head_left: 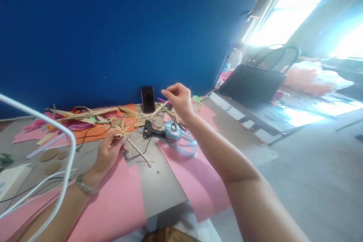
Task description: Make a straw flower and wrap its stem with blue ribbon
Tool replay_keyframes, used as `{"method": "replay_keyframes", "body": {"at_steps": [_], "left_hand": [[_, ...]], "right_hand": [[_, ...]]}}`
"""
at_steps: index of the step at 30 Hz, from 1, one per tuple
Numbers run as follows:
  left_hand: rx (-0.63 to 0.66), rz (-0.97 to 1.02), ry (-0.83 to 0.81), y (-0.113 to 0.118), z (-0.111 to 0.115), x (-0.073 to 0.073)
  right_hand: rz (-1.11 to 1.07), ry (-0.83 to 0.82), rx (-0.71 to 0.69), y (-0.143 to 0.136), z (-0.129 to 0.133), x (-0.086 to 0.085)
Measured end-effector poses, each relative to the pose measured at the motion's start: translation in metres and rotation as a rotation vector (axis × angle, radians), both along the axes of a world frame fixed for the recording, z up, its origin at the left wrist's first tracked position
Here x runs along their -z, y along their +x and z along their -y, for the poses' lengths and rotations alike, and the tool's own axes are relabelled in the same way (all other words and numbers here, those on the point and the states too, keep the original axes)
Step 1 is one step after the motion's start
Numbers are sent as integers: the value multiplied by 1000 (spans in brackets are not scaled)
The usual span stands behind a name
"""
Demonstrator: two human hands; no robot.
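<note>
At the left centre, my left hand (109,150) is closed on a small pale straw-coloured craft piece (121,130). A thin stick (138,152) slants down to the right beside its fingertips. My right hand (178,98) is raised to the right of a phone (148,99), thumb and fingers pinched together; whatever they hold, if anything, is too small to make out. Between the hands, a black glue gun (151,130) lies on the table next to a roll of light blue ribbon (172,131).
Pale strips (87,115) and coloured pipe cleaners lie along the blue partition (113,38). Pink paper (113,196) covers parts of the grey table (161,187). A white cable (70,159) arches at the left. Round discs (49,155) lie left; a dark bag (252,83) stands right.
</note>
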State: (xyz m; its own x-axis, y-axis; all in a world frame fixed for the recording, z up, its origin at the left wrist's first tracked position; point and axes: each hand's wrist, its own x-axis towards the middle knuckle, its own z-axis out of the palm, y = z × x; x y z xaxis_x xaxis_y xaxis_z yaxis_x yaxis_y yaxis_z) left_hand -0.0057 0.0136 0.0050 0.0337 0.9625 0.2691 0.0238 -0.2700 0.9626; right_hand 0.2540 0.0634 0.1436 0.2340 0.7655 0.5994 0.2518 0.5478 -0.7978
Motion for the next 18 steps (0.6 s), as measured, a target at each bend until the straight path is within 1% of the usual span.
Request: {"method": "replay_keyframes", "body": {"at_steps": [2,3,5,7,10,12,14,16,18], "left_hand": [[20,5,20,0,1,0],[32,12,29,0,1,1],[45,35,40,2,3,0],[45,48,35,3,4,0],[17,18,33,3,4,1],[11,-16,49,2,4,2],[20,-27,67,1,3,4],[36,-24,78,0,3,5],[46,-19,87,1,4,4]], "right_hand": [[156,-30,-12,22,12,-4],[251,-50,-26,34,20,-3],[451,-101,-77,60,40,7],[620,-198,-131,85,60,26],[904,-275,-103,112,86,63],[1100,-242,-134,118,97,88],[1237,-209,-95,118,104,108],[1284,-226,-65,114,106,119],[1200,-251,-85,113,105,118]]}}
